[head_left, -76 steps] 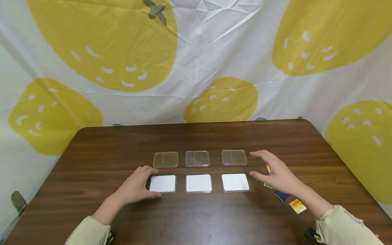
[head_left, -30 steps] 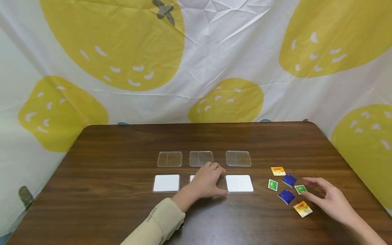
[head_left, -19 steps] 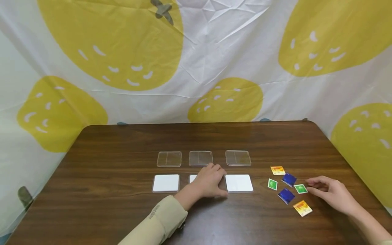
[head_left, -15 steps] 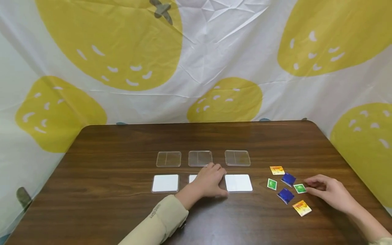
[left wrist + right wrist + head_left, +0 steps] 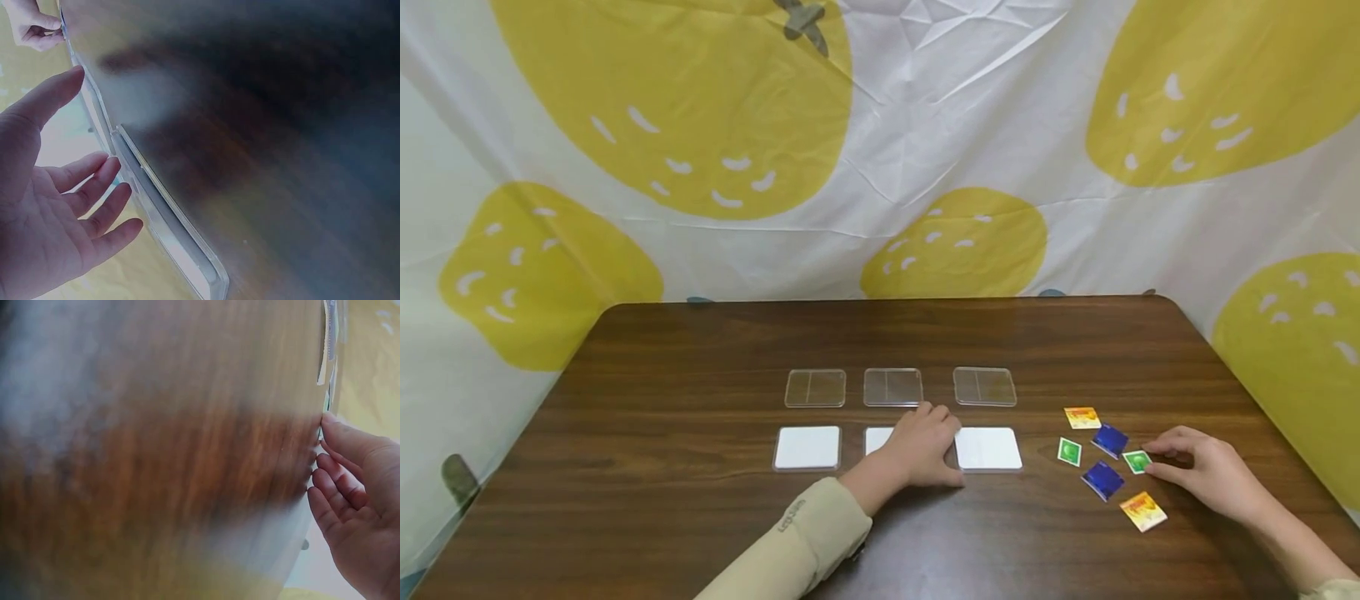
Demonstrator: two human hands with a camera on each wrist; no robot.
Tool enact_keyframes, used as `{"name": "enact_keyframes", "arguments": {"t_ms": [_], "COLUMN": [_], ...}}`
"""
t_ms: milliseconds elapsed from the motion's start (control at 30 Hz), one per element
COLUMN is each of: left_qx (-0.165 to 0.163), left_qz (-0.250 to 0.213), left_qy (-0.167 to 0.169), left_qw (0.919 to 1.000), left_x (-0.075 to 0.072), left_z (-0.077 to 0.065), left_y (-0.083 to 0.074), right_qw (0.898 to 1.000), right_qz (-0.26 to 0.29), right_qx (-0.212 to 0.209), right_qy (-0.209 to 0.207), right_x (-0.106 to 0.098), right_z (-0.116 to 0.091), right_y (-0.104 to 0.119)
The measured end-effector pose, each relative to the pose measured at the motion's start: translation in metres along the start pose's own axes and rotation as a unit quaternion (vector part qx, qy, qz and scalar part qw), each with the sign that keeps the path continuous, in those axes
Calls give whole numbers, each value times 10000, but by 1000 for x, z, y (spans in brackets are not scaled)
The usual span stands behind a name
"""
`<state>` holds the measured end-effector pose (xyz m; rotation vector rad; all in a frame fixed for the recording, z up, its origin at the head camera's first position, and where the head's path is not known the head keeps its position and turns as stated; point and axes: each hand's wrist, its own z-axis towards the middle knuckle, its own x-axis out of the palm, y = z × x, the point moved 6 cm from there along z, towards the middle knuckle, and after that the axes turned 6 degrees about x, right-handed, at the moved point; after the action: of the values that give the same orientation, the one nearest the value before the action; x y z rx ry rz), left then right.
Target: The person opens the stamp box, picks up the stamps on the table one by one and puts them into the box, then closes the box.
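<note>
In the head view my right hand (image 5: pixel 1213 475) pinches at the right corner of a small square green packet (image 5: pixel 1137 462), which lies on the table. The right wrist view shows its thumb (image 5: pixel 347 439) and index finger close together at the table surface, other fingers loosely bent. My left hand (image 5: pixel 917 450) hovers with relaxed, spread fingers and holds nothing. It covers part of the middle flat clear case with a white insert (image 5: pixel 877 439); its fingertips and thumb overlap the left edge of the right white-filled case (image 5: pixel 990 448). A third white-filled case (image 5: pixel 807 447) lies left.
Behind the white-filled cases lie three clear lids (image 5: pixel 816 388) in a row. Around the right hand are two blue packets (image 5: pixel 1102 481), two orange ones (image 5: pixel 1143 511) and another green packet (image 5: pixel 1070 452). A lemon-print cloth (image 5: pixel 962 250) hangs behind the wooden table (image 5: pixel 662 400).
Earlier my hands were beside the left and right white-filled cases. The left hand moved right to the middle ones; the right hand moved right to the packets and closed in on the green one.
</note>
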<state>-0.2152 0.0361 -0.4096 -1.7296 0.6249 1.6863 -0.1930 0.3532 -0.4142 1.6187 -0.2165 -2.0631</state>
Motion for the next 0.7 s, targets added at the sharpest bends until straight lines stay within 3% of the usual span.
{"name": "enact_keyframes", "arguments": {"t_ms": [367, 700], "left_qx": [-34, -7], "left_qz": [22, 24], "left_qy": [17, -100], "left_qw": [10000, 9999], "left_x": [1, -1], "left_z": [2, 2], "left_y": [0, 2], "right_qw": [10000, 9917], "right_qz": [30, 478], "right_qx": [-24, 841], "right_qy": [-28, 843], "right_x": [-1, 5], "right_z": [-1, 9], "right_y": [0, -8]}}
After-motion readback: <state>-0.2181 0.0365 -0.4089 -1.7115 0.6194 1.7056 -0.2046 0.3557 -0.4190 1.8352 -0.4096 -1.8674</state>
